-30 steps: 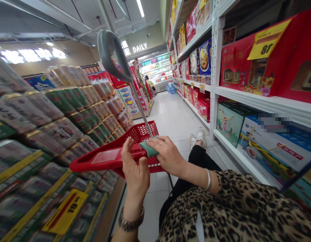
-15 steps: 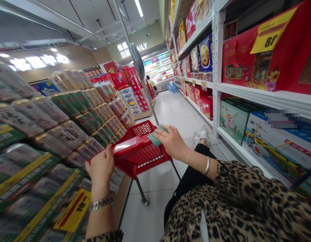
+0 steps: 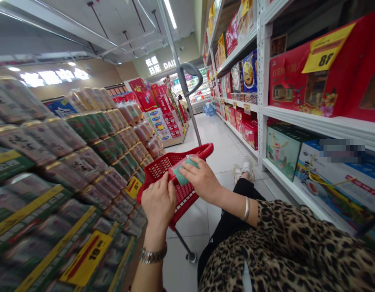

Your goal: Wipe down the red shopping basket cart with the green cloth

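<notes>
A red plastic shopping cart (image 3: pixel 187 205) with a perforated basket stands in front of me, tilted in my view. My left hand (image 3: pixel 159 198) wraps around the left part of its red handle. My right hand (image 3: pixel 204 180) presses a green cloth (image 3: pixel 187 170) onto the middle of the handle, just beside my left fingers. The fingers of my right hand lie over the cloth, and part of the handle is hidden beneath it. A grey pole with a loop-shaped grip (image 3: pixel 190 79) rises behind the basket.
On the left, stacked packs of cans (image 3: pixel 68 150) carry a yellow price tag (image 3: pixel 87 257). White shelves (image 3: pixel 315 115) with gift boxes (image 3: pixel 300 81) line the right side. A tiled aisle (image 3: pixel 202 125) runs ahead to a lit refrigerated display (image 3: pixel 195 87); a partly hidden person is near it.
My left hand has moved right, closer to the right hand. The cloth has slid slightly left and down along the handle. The cart has turned and shifted right in view.
</notes>
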### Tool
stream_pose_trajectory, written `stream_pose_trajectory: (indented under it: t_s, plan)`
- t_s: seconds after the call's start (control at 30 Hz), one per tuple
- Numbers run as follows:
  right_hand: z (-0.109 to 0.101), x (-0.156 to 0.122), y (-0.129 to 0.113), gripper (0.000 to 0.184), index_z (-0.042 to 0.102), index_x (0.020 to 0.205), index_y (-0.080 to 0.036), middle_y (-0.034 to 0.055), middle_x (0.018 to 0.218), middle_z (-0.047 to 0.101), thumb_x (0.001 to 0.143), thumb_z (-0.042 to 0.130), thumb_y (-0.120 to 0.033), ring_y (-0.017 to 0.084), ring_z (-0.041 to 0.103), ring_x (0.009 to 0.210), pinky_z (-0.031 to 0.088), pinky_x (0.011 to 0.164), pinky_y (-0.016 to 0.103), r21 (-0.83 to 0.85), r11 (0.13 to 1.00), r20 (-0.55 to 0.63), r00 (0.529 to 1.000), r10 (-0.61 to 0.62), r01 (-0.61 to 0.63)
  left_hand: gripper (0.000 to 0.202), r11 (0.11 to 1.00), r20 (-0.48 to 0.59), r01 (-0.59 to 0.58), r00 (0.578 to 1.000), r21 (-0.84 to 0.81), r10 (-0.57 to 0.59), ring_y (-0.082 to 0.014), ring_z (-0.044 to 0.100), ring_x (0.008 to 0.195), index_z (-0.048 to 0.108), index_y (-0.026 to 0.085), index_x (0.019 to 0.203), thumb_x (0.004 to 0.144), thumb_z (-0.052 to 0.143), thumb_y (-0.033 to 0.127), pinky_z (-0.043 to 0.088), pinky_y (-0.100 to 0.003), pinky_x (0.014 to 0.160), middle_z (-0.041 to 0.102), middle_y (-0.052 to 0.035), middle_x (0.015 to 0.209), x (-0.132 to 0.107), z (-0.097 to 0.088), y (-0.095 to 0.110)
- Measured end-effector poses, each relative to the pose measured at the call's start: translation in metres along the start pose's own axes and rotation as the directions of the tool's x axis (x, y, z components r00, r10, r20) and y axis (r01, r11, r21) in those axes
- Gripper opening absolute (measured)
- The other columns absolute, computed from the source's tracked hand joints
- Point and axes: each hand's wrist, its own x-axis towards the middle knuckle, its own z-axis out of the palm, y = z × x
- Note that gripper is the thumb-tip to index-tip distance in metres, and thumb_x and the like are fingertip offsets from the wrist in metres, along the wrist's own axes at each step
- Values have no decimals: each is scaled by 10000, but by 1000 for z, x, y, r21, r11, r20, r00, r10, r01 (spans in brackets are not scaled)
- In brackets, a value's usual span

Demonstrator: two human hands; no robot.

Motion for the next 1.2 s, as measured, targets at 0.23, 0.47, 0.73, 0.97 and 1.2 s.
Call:
stream_pose_trajectory:
  t_s: [0.23, 0.47, 0.73, 0.97, 1.2]
  plan:
    - [-19, -6, -9, 354, 707, 1294, -262, 54, 1358, 695, 1000, 562, -128, 281, 498, 1362, 408, 1179, 521, -10, 989, 13, 989, -144, 144, 412, 949, -107, 50, 990, -311, -87, -277, 714, 994, 685, 168, 1239, 987, 456, 400, 509, -414, 933, 777, -127, 1119, -13, -8, 1]
    - [-35, -8, 28, 431, 695, 1320, -249, 57, 1375, 689, 983, 496, -69, 285, 514, 1320, 396, 1166, 559, -73, 997, -8, 1000, 3, -4, 353, 879, -70, -72, 997, -472, 44, -238, 670, 873, 685, 202, 934, 1014, 399, 394, 520, -394, 845, 726, -82, 873, -26, 8, 7]
    - [-58, -18, 21, 519, 699, 1317, -224, 83, 1360, 691, 904, 479, -2, 282, 493, 1342, 436, 1143, 533, 48, 998, 37, 999, 33, -35, 387, 735, -136, -94, 991, -672, 3, -231, 657, 1146, 590, 199, 1277, 1042, 364, 408, 516, -399, 1000, 698, -115, 1224, -37, 15, 19]
    - [-84, -37, -17, 502, 679, 1319, -246, 51, 1349, 696, 909, 493, -25, 275, 497, 1315, 390, 1184, 528, 62, 996, 64, 996, -62, 58, 465, 815, -80, 147, 970, -560, -230, -241, 650, 1153, 634, 194, 1204, 1022, 301, 462, 499, -411, 1037, 707, -127, 1199, -19, 46, -35]
    - [-92, -37, 0, 460, 690, 1277, -253, 49, 1321, 712, 918, 509, -30, 266, 515, 1325, 349, 1192, 536, -13, 1000, 78, 997, 5, -4, 457, 859, 245, 388, 916, -334, -318, -273, 606, 1287, 674, 154, 1159, 957, 317, 357, 410, -453, 1164, 684, -182, 1331, -2, 93, -95]
